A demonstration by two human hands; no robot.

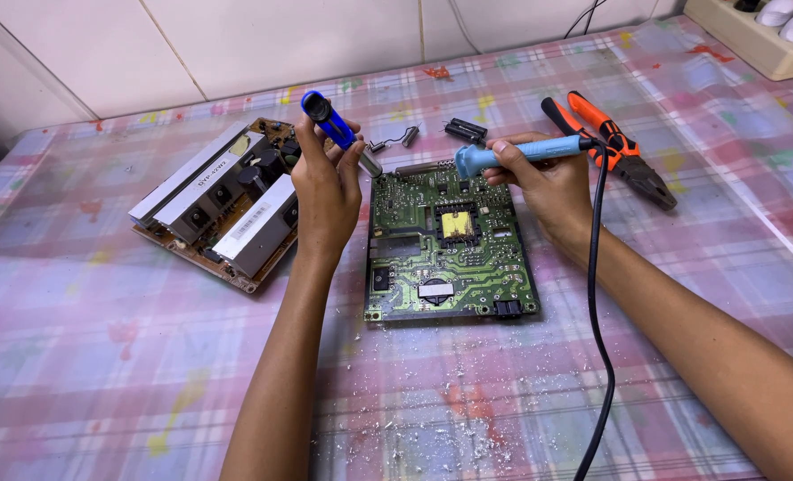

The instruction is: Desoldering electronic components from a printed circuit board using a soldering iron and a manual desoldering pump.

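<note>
A green circuit board (450, 245) lies flat on the table in front of me, with a yellow part at its middle. My left hand (327, 187) grips a dark blue desoldering pump (329, 120), its tip pointing down at the board's upper left corner. My right hand (548, 183) holds a light blue soldering iron (525, 151) by its handle. The iron's front end reaches toward the board's top edge. Its black cord (595, 294) runs down over my right forearm.
A second board with metal heat sinks (223, 200) lies to the left. Orange-handled pliers (614, 147) rest at the right. Small loose parts (464, 130) sit beyond the board. A power strip (766, 31) stands at the far right corner. White flecks litter the plaid tablecloth (432, 419).
</note>
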